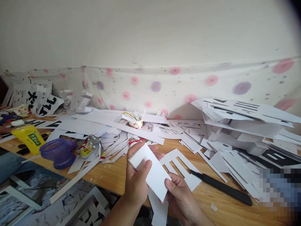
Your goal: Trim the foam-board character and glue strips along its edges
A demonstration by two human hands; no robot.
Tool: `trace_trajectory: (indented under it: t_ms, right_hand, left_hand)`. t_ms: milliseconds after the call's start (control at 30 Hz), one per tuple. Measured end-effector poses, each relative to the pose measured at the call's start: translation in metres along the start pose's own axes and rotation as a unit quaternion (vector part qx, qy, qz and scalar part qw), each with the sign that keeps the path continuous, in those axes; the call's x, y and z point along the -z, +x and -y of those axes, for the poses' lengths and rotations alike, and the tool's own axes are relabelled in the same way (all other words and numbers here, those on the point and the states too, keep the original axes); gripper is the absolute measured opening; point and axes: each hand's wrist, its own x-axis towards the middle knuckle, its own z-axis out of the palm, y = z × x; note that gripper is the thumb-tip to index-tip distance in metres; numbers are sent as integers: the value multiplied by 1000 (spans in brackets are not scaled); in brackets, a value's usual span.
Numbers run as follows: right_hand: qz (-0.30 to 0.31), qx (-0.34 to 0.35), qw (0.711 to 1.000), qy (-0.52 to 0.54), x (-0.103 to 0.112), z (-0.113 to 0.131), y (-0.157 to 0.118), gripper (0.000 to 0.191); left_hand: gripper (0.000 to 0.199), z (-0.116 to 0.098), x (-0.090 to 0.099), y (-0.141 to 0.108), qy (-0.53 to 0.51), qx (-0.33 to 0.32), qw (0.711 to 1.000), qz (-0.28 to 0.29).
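Observation:
A small white rectangular board piece (154, 175) is held tilted above the front of the table. My left hand (138, 179) grips its left side, thumb on top and fingers beneath. My right hand (180, 193) pinches its lower right corner. Below the piece hangs a longer white strip (158, 208), partly hidden by it; which hand bears it I cannot tell. Just behind my right hand lies a white sheet with rectangular slots (185, 161). A black-handled knife (225, 190) rests on the wooden table (113, 175), its tip over the slotted sheet.
Stacked white boards (244, 125) and offcuts crowd the right. A paper cup with tools (136, 124) stands at the back. On the left are a purple container (57, 153), a yellow bottle (30, 138) and a crumpled wrapper (90, 147). Another person's leg (18, 169) shows at far left.

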Motion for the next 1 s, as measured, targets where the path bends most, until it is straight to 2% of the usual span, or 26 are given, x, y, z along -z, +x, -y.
trace_trajectory:
  t_ms: [167, 233, 300, 433, 600, 700, 800, 900, 967, 1000]
  right_hand:
    - [20, -33, 997, 61, -2, 5, -1, 32]
    - [21, -39, 996, 83, -4, 5, -2, 32]
    - [21, -45, 994, 94, -5, 4, -2, 32]
    - [21, -50, 993, 100, -4, 3, -1, 32]
    - [15, -47, 994, 97, -2, 3, 0, 30]
    - [13, -41, 996, 75, -1, 5, 1, 32]
    - [21, -31, 999, 18, 3, 15, -1, 34]
    - [39, -3, 992, -124, 10, 40, -4, 34]
    - [70, 20, 954, -290, 11, 65, -3, 33]
    - [89, 37, 920, -380, 10, 78, -2, 32]
  left_hand:
    - [53, -6, 24, 13, -37, 15, 981, 191]
    - [46, -7, 33, 20, -17, 11, 972, 234]
    - [37, -7, 38, 25, -6, -6, 968, 251]
    - [28, -6, 41, 28, -15, -13, 970, 244]
    - [26, -5, 39, 28, -30, -5, 970, 242]
    - [26, -5, 41, 29, -35, 5, 964, 262]
    - [26, -13, 50, 31, -22, 21, 950, 312]
    - [49, -34, 61, 38, 33, 36, 935, 351]
    - [72, -51, 63, 46, 140, 17, 923, 359]
    - [72, -58, 60, 50, 239, 5, 907, 348]
